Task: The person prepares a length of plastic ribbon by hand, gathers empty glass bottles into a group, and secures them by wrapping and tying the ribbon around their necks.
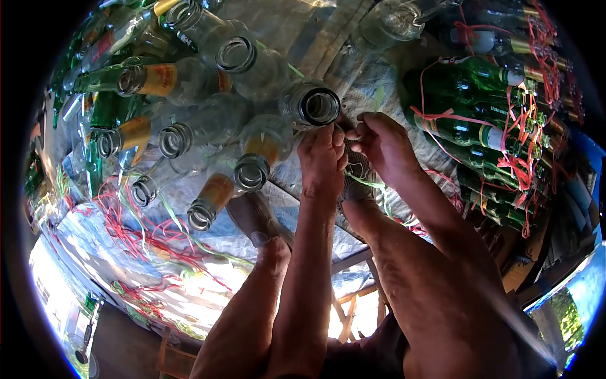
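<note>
My left hand [320, 155] is closed, its fingertips pinched together just below the mouth of a clear glass bottle [319, 106]. Close to its right is my right hand [384, 142], also closed, with thumb and forefinger drawn together near the left fingertips. I cannot tell what thin thing, if any, is between the fingers. A green plastic strip [369, 183] hangs below the hands, over my right shoe [357, 165]. Several more clear bottles stand to the left, among them one with an orange neck label [262, 146].
Green bottles bundled with red plastic strips [486, 120] lie stacked at the right. Green bottles [104, 110] lie at the far left. Loose red strips [145, 230] are tangled on the sheet at the lower left. Another clear bottle [388, 25] stands at the top.
</note>
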Demonstrator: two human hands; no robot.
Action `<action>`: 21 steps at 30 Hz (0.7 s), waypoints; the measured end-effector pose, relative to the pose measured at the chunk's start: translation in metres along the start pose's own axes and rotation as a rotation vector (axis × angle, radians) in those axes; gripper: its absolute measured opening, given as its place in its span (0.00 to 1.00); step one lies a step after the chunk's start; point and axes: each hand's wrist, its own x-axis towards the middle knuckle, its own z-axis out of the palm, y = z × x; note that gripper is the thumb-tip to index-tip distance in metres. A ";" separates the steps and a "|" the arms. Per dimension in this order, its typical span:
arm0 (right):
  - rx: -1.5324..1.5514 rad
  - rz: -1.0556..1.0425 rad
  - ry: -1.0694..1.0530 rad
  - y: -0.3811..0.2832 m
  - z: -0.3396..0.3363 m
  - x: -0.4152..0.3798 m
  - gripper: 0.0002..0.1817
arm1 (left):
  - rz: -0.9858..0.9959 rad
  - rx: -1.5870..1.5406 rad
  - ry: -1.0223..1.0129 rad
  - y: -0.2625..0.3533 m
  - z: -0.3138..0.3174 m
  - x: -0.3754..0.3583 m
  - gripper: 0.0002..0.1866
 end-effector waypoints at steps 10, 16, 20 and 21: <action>-1.453 -0.739 -0.024 -0.027 -0.012 -0.028 0.08 | 0.012 0.012 -0.032 0.002 -0.008 -0.003 0.09; -1.182 -0.422 -0.141 -0.029 0.031 0.012 0.10 | 0.000 0.059 -0.054 0.007 -0.010 -0.002 0.07; -1.086 -0.119 -0.188 -0.027 0.047 0.035 0.12 | 0.010 0.066 -0.038 0.004 -0.014 0.000 0.07; -1.026 -0.038 -0.181 -0.030 0.048 0.037 0.12 | 0.002 0.070 -0.024 0.005 -0.013 -0.002 0.07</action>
